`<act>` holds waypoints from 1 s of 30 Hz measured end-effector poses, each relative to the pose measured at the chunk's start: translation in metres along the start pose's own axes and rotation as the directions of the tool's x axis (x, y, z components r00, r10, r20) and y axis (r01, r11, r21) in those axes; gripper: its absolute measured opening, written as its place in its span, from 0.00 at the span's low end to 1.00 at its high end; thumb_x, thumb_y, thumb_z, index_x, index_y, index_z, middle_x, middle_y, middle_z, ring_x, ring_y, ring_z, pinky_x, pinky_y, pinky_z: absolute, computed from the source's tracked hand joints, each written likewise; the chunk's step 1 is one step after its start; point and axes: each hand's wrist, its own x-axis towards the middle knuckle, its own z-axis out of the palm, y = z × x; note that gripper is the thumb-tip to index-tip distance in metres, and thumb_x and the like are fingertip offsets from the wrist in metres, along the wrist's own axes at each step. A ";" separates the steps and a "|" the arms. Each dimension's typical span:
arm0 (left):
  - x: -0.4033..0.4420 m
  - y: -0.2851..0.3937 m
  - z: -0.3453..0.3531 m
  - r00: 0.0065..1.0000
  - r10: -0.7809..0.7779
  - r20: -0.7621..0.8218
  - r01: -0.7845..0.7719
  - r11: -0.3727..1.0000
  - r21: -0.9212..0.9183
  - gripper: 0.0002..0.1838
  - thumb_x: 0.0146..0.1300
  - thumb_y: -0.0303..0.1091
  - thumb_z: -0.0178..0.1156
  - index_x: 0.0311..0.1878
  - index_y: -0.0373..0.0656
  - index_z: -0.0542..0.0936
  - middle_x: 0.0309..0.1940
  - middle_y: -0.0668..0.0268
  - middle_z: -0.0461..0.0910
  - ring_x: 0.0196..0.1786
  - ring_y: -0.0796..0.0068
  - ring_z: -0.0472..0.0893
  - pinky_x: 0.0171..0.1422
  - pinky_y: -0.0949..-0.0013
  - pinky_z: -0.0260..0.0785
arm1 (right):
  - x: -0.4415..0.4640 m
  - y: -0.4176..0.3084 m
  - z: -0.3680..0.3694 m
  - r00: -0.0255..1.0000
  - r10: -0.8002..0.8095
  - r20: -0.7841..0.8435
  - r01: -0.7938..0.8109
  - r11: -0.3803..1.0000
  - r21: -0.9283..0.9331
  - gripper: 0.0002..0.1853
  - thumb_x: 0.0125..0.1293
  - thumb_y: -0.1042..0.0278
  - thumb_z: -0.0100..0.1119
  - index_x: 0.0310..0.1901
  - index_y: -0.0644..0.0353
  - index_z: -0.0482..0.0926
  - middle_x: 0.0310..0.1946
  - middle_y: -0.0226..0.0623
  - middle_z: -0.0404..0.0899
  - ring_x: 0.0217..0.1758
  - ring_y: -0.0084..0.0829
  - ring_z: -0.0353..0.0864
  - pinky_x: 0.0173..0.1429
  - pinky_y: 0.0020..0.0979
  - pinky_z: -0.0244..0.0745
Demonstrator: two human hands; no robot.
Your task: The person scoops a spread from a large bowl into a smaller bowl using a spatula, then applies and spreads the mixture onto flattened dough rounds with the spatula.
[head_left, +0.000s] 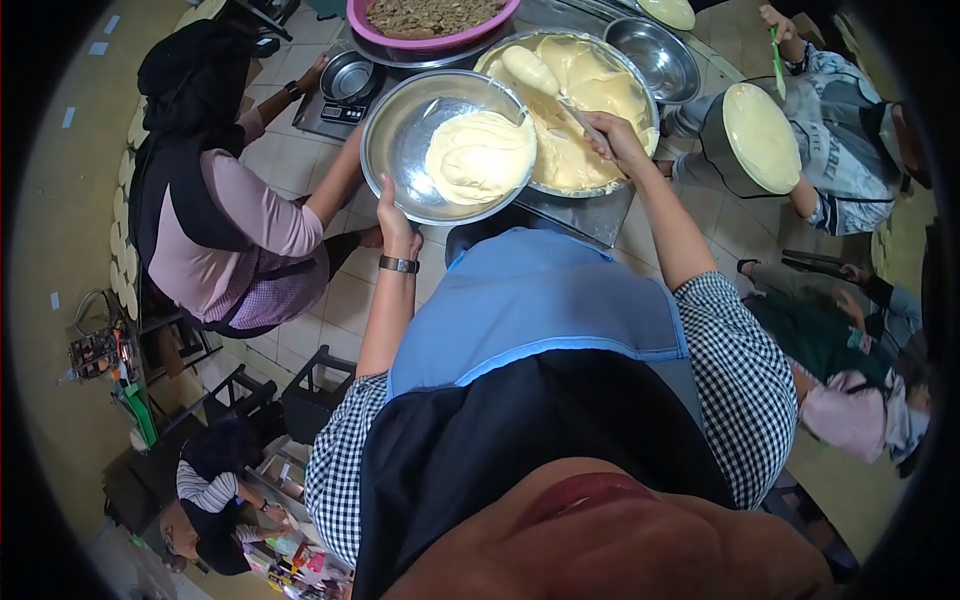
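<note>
At left, small bowl (350, 78) on scale (344, 114). I read left hand (398, 232) pinching rim of steel bowl (392, 135), pale cream (478, 160) inside; steady rim best. Loaded spatula (530, 70) above basin (654, 96) of yellow cream, right hand (622, 146) closed round handle; low, slow strokes should limit drips. Far right, filled pot (722, 155).

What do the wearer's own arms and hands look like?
Both arms wear black-and-white checked sleeves ending around the elbows, forearms uncovered below. The left hand has a dark-banded watch or bracelet at its wrist; the right hand shows no wristwear. Neither is gloved.
</note>
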 end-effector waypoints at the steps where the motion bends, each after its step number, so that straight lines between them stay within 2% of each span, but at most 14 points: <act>1: 0.004 -0.003 -0.001 1.000 0.000 0.022 0.000 1.000 -0.004 0.33 0.71 0.53 0.48 0.66 0.33 0.63 0.60 0.53 0.71 0.60 0.61 0.74 0.64 0.58 0.68 | -0.010 -0.005 -0.006 1.000 -0.024 0.000 0.024 0.999 -0.026 0.16 0.70 0.71 0.47 0.55 0.65 0.75 0.23 0.29 0.74 0.14 0.14 0.64 0.13 0.16 0.54; 4: 0.009 -0.006 0.008 0.997 -0.023 0.070 0.024 1.000 -0.008 0.33 0.71 0.53 0.48 0.66 0.33 0.63 0.60 0.53 0.72 0.60 0.60 0.75 0.63 0.58 0.69 | -0.053 -0.031 -0.009 0.997 -0.071 -0.017 0.069 0.993 -0.101 0.16 0.70 0.69 0.49 0.56 0.64 0.76 0.23 0.29 0.75 0.15 0.12 0.64 0.14 0.15 0.55; 6: 0.006 -0.002 0.023 0.995 -0.043 0.086 0.044 0.999 -0.009 0.33 0.71 0.53 0.48 0.65 0.33 0.63 0.60 0.52 0.72 0.60 0.60 0.75 0.62 0.58 0.69 | -0.088 -0.049 -0.002 0.987 -0.154 -0.043 0.138 0.956 -0.259 0.17 0.71 0.68 0.50 0.57 0.65 0.76 0.24 0.29 0.75 0.14 0.11 0.63 0.13 0.15 0.54; 7: 0.006 -0.002 0.030 0.991 -0.066 0.113 0.068 0.998 -0.010 0.32 0.72 0.53 0.47 0.66 0.33 0.63 0.60 0.52 0.72 0.60 0.60 0.75 0.63 0.58 0.68 | -0.106 -0.058 0.005 0.985 -0.172 -0.031 0.152 0.933 -0.327 0.15 0.70 0.69 0.52 0.54 0.63 0.79 0.24 0.28 0.76 0.19 0.14 0.70 0.19 0.17 0.62; 8: 0.004 -0.001 0.037 0.986 -0.089 0.141 0.091 0.996 -0.010 0.32 0.72 0.53 0.46 0.66 0.33 0.63 0.60 0.52 0.72 0.60 0.60 0.75 0.64 0.59 0.67 | -0.112 -0.049 0.011 0.984 -0.175 -0.036 0.154 0.932 -0.329 0.15 0.70 0.69 0.52 0.54 0.63 0.79 0.24 0.28 0.76 0.19 0.14 0.70 0.19 0.17 0.62; 10: 0.002 -0.005 0.048 0.982 -0.109 0.153 0.115 0.993 -0.029 0.31 0.72 0.52 0.46 0.65 0.33 0.64 0.59 0.52 0.73 0.58 0.60 0.76 0.63 0.59 0.68 | -0.121 -0.027 0.029 0.813 -0.581 0.038 0.499 0.662 -0.559 0.12 0.69 0.71 0.54 0.51 0.61 0.82 0.26 0.27 0.79 0.25 0.18 0.75 0.28 0.20 0.71; 11: 0.007 -0.013 0.048 0.976 -0.111 0.187 0.118 0.993 -0.028 0.31 0.72 0.51 0.46 0.64 0.32 0.64 0.58 0.52 0.73 0.59 0.60 0.76 0.63 0.59 0.68 | -0.131 -0.023 0.044 0.681 -0.726 0.102 0.577 0.446 -0.684 0.11 0.65 0.69 0.60 0.47 0.54 0.84 0.26 0.31 0.79 0.28 0.24 0.78 0.35 0.26 0.74; 12: 0.011 -0.018 0.048 0.969 -0.113 0.221 0.122 0.992 -0.027 0.30 0.73 0.51 0.46 0.64 0.32 0.64 0.58 0.52 0.73 0.59 0.60 0.76 0.63 0.58 0.68 | -0.144 -0.020 0.058 0.666 -0.734 0.133 0.486 0.291 -0.824 0.11 0.63 0.68 0.61 0.47 0.50 0.85 0.27 0.36 0.77 0.26 0.30 0.77 0.33 0.31 0.73; 14: 0.017 -0.024 0.050 0.963 -0.115 0.245 0.125 0.992 -0.023 0.31 0.72 0.52 0.46 0.65 0.34 0.65 0.59 0.51 0.73 0.59 0.58 0.76 0.61 0.57 0.71 | -0.160 -0.012 0.073 0.646 -0.712 0.275 0.379 -0.013 -0.925 0.17 0.58 0.72 0.62 0.50 0.50 0.83 0.29 0.36 0.74 0.29 0.36 0.76 0.34 0.36 0.72; 15: 0.021 -0.024 0.050 0.957 -0.131 0.260 0.147 0.988 -0.044 0.31 0.72 0.53 0.46 0.65 0.35 0.65 0.59 0.51 0.73 0.58 0.58 0.77 0.61 0.57 0.71 | -0.161 -0.007 0.072 0.648 -0.711 0.274 0.377 -0.013 -0.926 0.17 0.58 0.72 0.62 0.50 0.50 0.83 0.29 0.36 0.74 0.29 0.36 0.76 0.34 0.36 0.72; 17: 0.025 -0.020 0.047 0.951 -0.137 0.276 0.151 0.988 -0.032 0.31 0.72 0.54 0.45 0.64 0.35 0.65 0.58 0.51 0.74 0.57 0.58 0.78 0.60 0.56 0.72 | -0.167 0.002 0.059 0.526 -0.679 0.512 0.412 -0.323 -0.852 0.24 0.50 0.75 0.61 0.53 0.50 0.80 0.31 0.35 0.72 0.32 0.36 0.76 0.34 0.36 0.71; 20: 0.027 -0.004 0.035 0.945 -0.190 0.266 0.202 0.979 -0.020 0.32 0.72 0.55 0.45 0.64 0.35 0.65 0.57 0.51 0.75 0.56 0.58 0.78 0.59 0.56 0.73 | -0.186 -0.002 0.042 0.518 -0.661 0.543 0.413 -0.363 -0.835 0.28 0.45 0.77 0.60 0.53 0.52 0.79 0.32 0.34 0.72 0.34 0.36 0.75 0.35 0.35 0.71; 24: 0.029 0.005 0.018 0.961 -0.183 0.207 0.194 0.980 -0.034 0.30 0.71 0.55 0.46 0.61 0.36 0.69 0.52 0.54 0.78 0.50 0.61 0.81 0.52 0.58 0.76 | -0.208 -0.015 0.022 0.543 -0.648 0.534 0.393 -0.367 -0.843 0.28 0.47 0.78 0.60 0.54 0.51 0.79 0.32 0.34 0.73 0.33 0.36 0.75 0.34 0.35 0.71; 30: 0.032 0.020 -0.005 0.964 -0.197 0.176 0.204 0.979 -0.020 0.31 0.68 0.56 0.51 0.58 0.36 0.71 0.49 0.56 0.79 0.48 0.62 0.82 0.48 0.60 0.76 | -0.213 -0.017 0.008 0.578 -0.673 0.461 0.275 -0.371 -0.887 0.27 0.50 0.78 0.62 0.55 0.49 0.79 0.33 0.34 0.73 0.33 0.35 0.75 0.35 0.35 0.72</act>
